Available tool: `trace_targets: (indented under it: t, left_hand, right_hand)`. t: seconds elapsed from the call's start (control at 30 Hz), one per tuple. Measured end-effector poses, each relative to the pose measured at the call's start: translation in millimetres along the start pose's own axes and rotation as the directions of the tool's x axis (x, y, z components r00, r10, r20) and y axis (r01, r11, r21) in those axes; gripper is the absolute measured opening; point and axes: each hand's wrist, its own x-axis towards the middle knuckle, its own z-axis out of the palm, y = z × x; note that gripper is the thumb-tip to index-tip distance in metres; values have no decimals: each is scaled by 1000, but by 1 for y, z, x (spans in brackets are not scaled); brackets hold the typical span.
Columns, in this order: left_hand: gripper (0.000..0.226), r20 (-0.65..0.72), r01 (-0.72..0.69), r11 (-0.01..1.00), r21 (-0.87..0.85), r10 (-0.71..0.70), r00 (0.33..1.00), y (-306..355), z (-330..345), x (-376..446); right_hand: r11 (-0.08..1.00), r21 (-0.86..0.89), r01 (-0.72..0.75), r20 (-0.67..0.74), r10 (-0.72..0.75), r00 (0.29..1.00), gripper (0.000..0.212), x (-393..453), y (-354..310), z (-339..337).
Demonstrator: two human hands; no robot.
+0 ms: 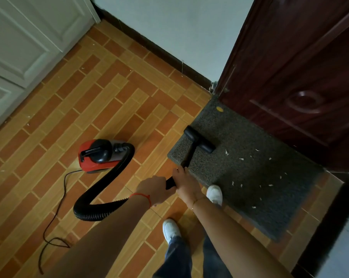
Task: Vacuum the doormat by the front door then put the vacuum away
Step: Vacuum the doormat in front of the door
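A grey doormat point(250, 173) lies on the tiled floor in front of a dark red door point(302, 73), with several white scraps scattered over its right half. A black vacuum wand point(188, 155) runs from my hands to a T-shaped nozzle point(199, 139) resting on the mat's left part. My left hand point(155, 189) grips the wand's rear end where the ribbed black hose point(101, 197) joins. My right hand point(184, 182) grips the wand just ahead of it. The red and black vacuum body point(98, 155) sits on the floor to the left.
A black power cord point(55, 213) trails from the vacuum toward the lower left. White panelled doors point(19, 47) stand at the upper left, and a pale wall with dark skirting point(169, 55) runs behind. My white shoes point(214, 194) stand at the mat's near edge.
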Motion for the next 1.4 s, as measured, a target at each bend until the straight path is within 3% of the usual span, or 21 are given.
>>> trace_targets:
  t: [0.27, 0.63, 0.83, 1.0, 1.4]
  left_hand:
    - [48, -53, 59, 998, 18, -58, 997, 13, -14, 0]
    - [40, -182, -8, 1000, 7, 9, 983, 18, -11, -8]
    - [41, -209, -67, 998, 16, 69, 975, 30, -12, -9]
    - [42, -221, -79, 997, 13, 80, 972, 41, -15, -7]
    - [35, -242, -63, 992, -106, 35, 970, 111, -29, 46]
  right_hand:
    - [995, -10, 95, 84, -94, 992, 29, 11, 12, -29]
    - [914, -136, 383, 220, -349, 911, 26, 37, 41, -59]
    - [908, -199, 369, 216, -327, 920, 17, 37, 53, -69]
    - [913, -206, 352, 210, -310, 927, 22, 35, 65, -75]
    - [937, -190, 295, 141, -271, 952, 22, 61, 140, -102]
